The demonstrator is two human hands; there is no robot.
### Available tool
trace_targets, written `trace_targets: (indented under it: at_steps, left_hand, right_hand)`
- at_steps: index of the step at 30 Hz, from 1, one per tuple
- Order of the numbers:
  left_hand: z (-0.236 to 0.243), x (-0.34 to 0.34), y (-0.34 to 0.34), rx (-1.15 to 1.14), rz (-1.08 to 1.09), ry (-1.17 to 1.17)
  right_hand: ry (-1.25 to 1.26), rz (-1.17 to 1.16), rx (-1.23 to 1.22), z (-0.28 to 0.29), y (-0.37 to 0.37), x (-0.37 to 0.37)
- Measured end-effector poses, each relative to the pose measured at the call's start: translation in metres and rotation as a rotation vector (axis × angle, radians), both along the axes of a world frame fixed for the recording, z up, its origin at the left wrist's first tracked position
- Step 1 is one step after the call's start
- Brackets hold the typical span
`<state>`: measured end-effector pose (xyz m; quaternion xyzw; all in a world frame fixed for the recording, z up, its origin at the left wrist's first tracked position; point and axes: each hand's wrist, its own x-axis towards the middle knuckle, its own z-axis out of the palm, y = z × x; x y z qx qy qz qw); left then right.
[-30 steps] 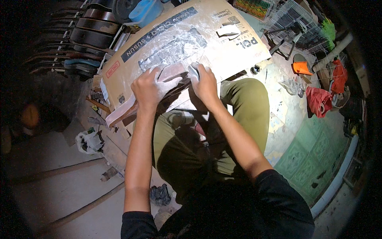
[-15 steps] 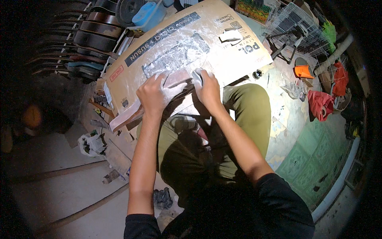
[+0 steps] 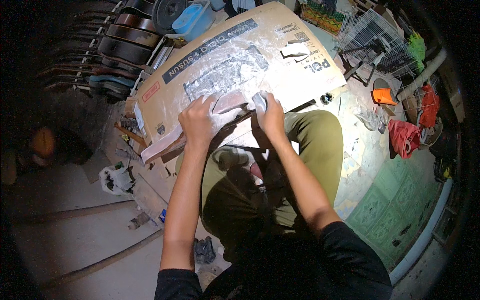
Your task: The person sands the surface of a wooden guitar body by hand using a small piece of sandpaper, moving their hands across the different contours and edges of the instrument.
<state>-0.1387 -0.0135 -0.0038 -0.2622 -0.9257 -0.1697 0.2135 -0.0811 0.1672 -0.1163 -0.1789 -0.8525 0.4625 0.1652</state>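
Note:
A long pinkish-brown piece of wood, shaped like a guitar neck (image 3: 165,145), lies slantwise over my lap at the near edge of a cardboard sheet (image 3: 200,55). White dust coats it, and a thicker curved block rises near its right end. My left hand (image 3: 199,120) is wrapped round the wood just left of that block, thumb stretched along it. Close to the right end, my right hand (image 3: 271,115) is closed on a small grey piece that looks like sandpaper (image 3: 259,102). Its fingers partly cover that piece. The underside of the wood is in shadow.
Pale dust is spread on the cardboard, where a folded white piece (image 3: 295,50) lies. Several guitars (image 3: 125,42) hang in a row at far left. Blue tubs (image 3: 192,20) stand behind. At right are a wire cage (image 3: 372,35), an orange object (image 3: 384,96) and a red bag (image 3: 404,137).
My right hand has shifted slightly right and toward me, with a little more space from my left hand. The left hand keeps its grip on the wood. The whole view has shifted slightly.

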Motion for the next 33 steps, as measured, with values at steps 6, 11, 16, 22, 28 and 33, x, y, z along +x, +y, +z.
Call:
trace_targets:
  at_steps: [6,11,16,22,28,33]
  left_hand:
    - [-0.004,0.001,-0.002,0.000,0.006,-0.027]
    - [-0.004,0.000,-0.007,0.025,0.016,-0.041]
    - [-0.004,-0.001,-0.006,0.020,0.033,-0.038]
    - [-0.006,-0.005,-0.003,0.006,0.020,-0.027]
    - [-0.002,-0.005,-0.003,0.025,0.028,-0.028]
    - [-0.001,-0.004,-0.004,0.031,0.019,-0.017]
  right_hand:
    - [-0.010,0.001,0.017,-0.006,-0.001,0.005]
    - [0.022,0.062,0.048,0.011,-0.012,0.020]
    - [-0.039,0.017,-0.047,-0.007,-0.004,-0.001]
    - [-0.119,-0.025,-0.037,-0.007,0.001,-0.003]
    - [-0.051,-0.007,-0.056,0.006,-0.006,0.001]
    - [-0.010,0.037,-0.042,0.010,-0.015,0.020]
